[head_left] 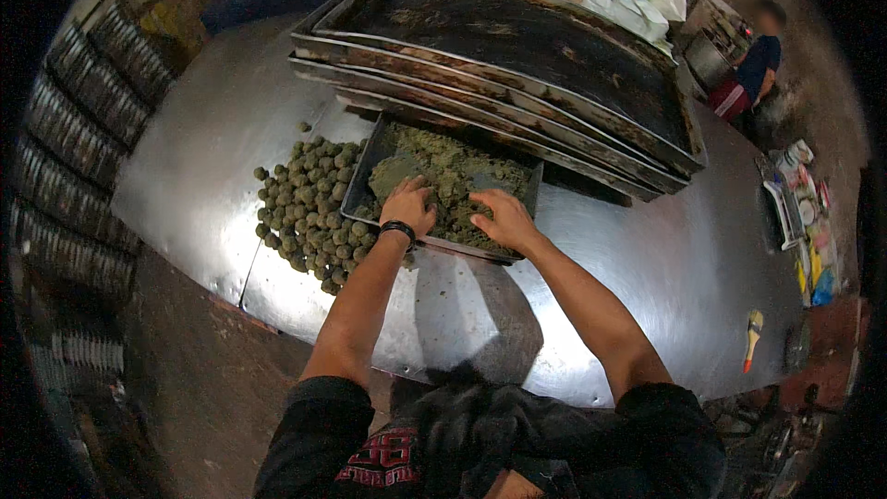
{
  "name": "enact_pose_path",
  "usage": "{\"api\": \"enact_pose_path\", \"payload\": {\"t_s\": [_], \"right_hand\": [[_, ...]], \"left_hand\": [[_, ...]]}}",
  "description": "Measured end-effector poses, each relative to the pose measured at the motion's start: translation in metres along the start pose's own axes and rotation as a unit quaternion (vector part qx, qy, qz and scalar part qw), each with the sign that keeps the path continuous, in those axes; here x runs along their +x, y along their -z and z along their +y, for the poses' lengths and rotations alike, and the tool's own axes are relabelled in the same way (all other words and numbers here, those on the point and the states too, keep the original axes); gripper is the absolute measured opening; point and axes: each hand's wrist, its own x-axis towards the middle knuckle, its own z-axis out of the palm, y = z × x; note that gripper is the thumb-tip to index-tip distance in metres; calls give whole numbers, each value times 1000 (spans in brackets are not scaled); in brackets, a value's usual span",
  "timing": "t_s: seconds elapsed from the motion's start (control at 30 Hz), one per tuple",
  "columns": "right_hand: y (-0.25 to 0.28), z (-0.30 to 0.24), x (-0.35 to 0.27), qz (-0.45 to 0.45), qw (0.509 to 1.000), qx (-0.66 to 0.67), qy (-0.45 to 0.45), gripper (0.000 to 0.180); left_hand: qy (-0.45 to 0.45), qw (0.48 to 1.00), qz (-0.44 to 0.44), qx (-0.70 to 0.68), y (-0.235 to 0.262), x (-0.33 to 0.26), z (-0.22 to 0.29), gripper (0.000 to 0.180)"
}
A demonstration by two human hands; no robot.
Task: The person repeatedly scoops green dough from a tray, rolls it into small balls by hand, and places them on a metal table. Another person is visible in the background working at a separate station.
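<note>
A shallow metal tray (361,175) on the table holds a crumbly, greenish-brown dough-like mixture (453,166). My left hand (409,206) lies on the mixture near the tray's left front side, fingers slightly apart and fingertips partly sunk from sight. At the right, my right hand (504,220) reaches over the near edge, its thumb and fingers spread against the mixture. A dark band (398,227) circles my left wrist. Just left of the tray, many round balls (309,192) of similar colour are heaped on the tabletop.
Several large dark-stained baking trays (517,46) are stacked behind the small tray on the shiny metal table (647,259). A brush (753,340) lies near the right edge. Racks (78,139) line the left side. Another person (753,69) is at the far right.
</note>
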Motion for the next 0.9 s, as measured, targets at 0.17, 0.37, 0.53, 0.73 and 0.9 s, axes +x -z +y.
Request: {"api": "enact_pose_path", "payload": {"t_s": [0.17,0.37,0.53,0.73,0.9], "right_hand": [[-28,-16,55,-65,992,-106,4,67],[-61,-13,87,-161,950,-254,-80,72],[-55,-32,91,-175,945,-247,-122,67],[-63,-58,93,-182,928,-249,-207,61],[-81,-32,90,-100,949,-247,-170,39]], "left_hand": [[-2,1000,-13,1,7,1,0,40],[-32,999,28,-20,-12,12,-10,43],[-67,998,5,-2,4,10,-9,44],[-95,994,8,-53,1,9,-15,43],[-103,994,4,-46,-5,10,-15,43]]}}
